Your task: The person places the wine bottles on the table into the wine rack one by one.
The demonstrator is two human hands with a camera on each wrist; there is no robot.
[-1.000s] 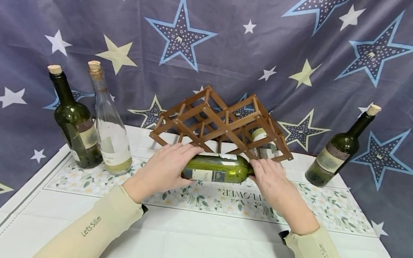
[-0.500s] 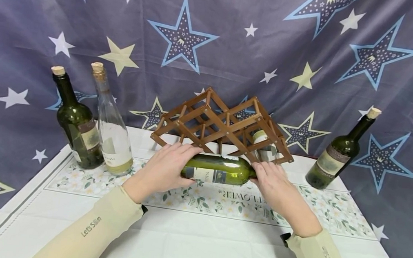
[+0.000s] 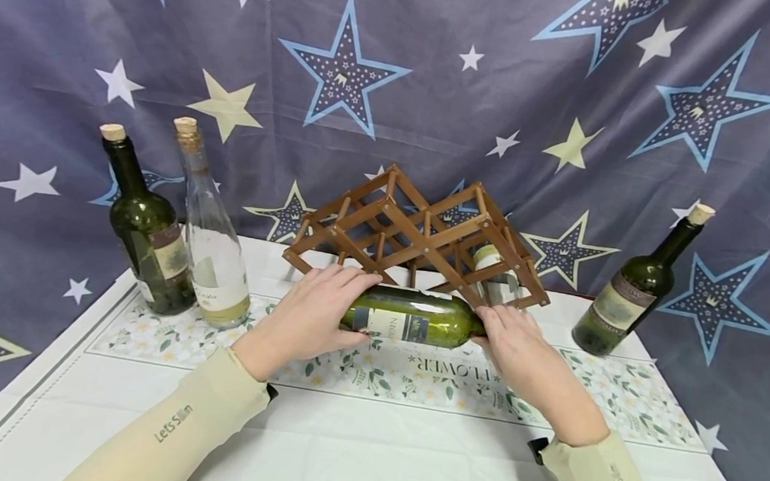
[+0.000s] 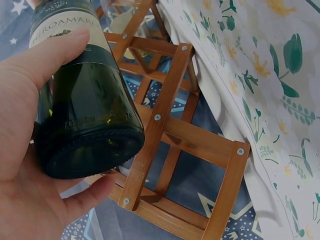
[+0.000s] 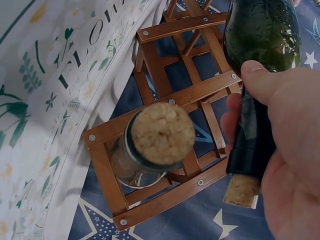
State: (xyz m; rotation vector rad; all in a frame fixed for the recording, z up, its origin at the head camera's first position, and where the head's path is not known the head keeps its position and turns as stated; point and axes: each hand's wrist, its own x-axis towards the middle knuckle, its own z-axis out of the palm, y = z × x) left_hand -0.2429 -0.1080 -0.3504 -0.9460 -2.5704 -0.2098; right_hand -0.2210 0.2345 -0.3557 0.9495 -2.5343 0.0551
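A green corked wine bottle [image 3: 446, 324] lies level in front of the brown wooden lattice wine rack [image 3: 427, 250], held by both hands. My left hand [image 3: 313, 311] grips its base end, thumb [image 4: 70, 50] over the label in the left wrist view. My right hand [image 3: 519, 352] grips the dark neck, and its cork [image 5: 242, 190] sticks out past the fingers in the right wrist view. Another bottle [image 3: 501, 285] sits in the rack's lower right slot; its broad cork [image 5: 164, 135] faces the right wrist camera. The held bottle's base [image 4: 90, 155] points toward the left.
On the left stand a dark green corked bottle [image 3: 150, 250] and a clear corked bottle [image 3: 217, 272]. One more green bottle [image 3: 627, 300] stands at the right. A floral runner [image 3: 373, 377] crosses the white table [image 3: 366, 460]; a starry curtain [image 3: 436, 123] hangs behind.
The held bottle has turned slightly about its length, showing more of its label. The right hand has shifted a little right and nearer. Both hands keep their grip; the head view has shifted slightly.
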